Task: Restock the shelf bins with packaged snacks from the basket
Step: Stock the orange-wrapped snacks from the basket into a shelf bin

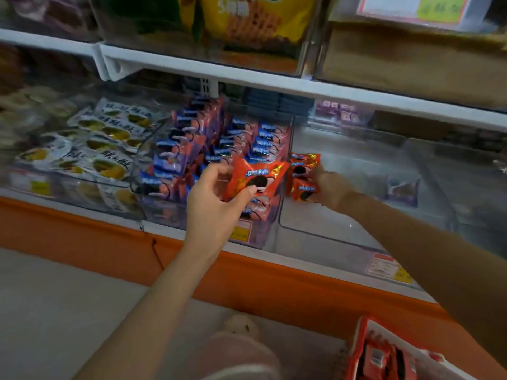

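Early yet in the restock, judging by the bins. Nearest, at lower right: the basket (360, 335), with spare packs (384, 357) inside, so plenty left to move.

Ahead of it, stretched toward the lower shelf: the left hand (216, 198), thumb and fingers pinching one orange pack (255, 179) by its lower edge. Held in the air in front of the blue packs (263, 141), not yet set down anywhere.

Farther in, to the right: the right hand (326, 187), curled round a few more orange packs (303, 174), placed hard against the left wall of the clear bin (362, 171). Impossible to tell whether resting on the bin floor or just above it. Apart from that, nearly bare inside: a lone purple pack (403, 189) toward the right side, well apart from the hand.

Beside it, heaped full: the blue packs, and left of those the yellow packs (104, 149), neither looking in need of stock.

Farthest, blurred: the upper shelf (247, 75), loaded with large bags. Likely many more trips to fill the clear bin.
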